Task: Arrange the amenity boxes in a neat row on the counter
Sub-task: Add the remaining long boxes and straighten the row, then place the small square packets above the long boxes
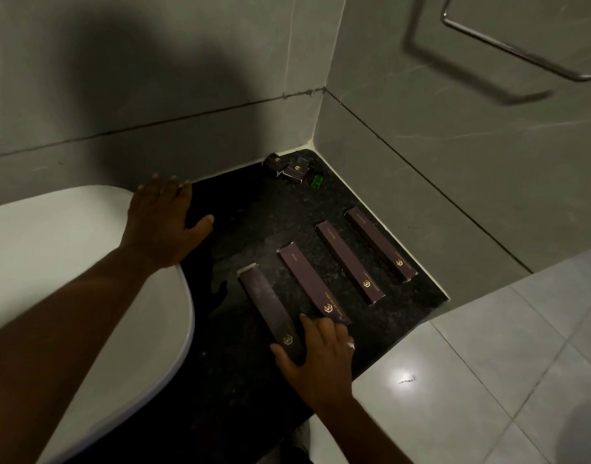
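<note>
Counter (254, 209): dark speckled stone, set in the corner of grey tiled walls; the landmark for all places below.
Long boxes: four slim purple amenity boxes lie flat on the counter, side by side and roughly parallel, with gaps between them.
First box (270, 311): nearest the basin; gold hexagonal logo at its near end; no wording can be read.
Second box (309, 284): gold logo and a line of gold lettering, too small to read.
Third box (349, 262): same logo and lettering, unreadable.
Fourth box (379, 244): closest to the right-hand wall, along the counter's edge; logo visible, text unreadable.
Small boxes (287, 167): two short purple cartons with gold logos, in the counter's far corner, touching each other.
Green item (317, 181): small, translucent, just beside the small boxes.
Basin (53, 262): white, rounded, on the counter's left side.
Left hand (163, 222): fingers spread and flat, palm down on the basin rim where it meets the counter; holds nothing.
Right hand (321, 356): at the counter's near edge, thumb and fingers loosely parted, thumb against the first box's near end, fingertips over the second box's near end; not clamped on either.
Rail (521, 51): metal bar on the right wall, above the counter.
</note>
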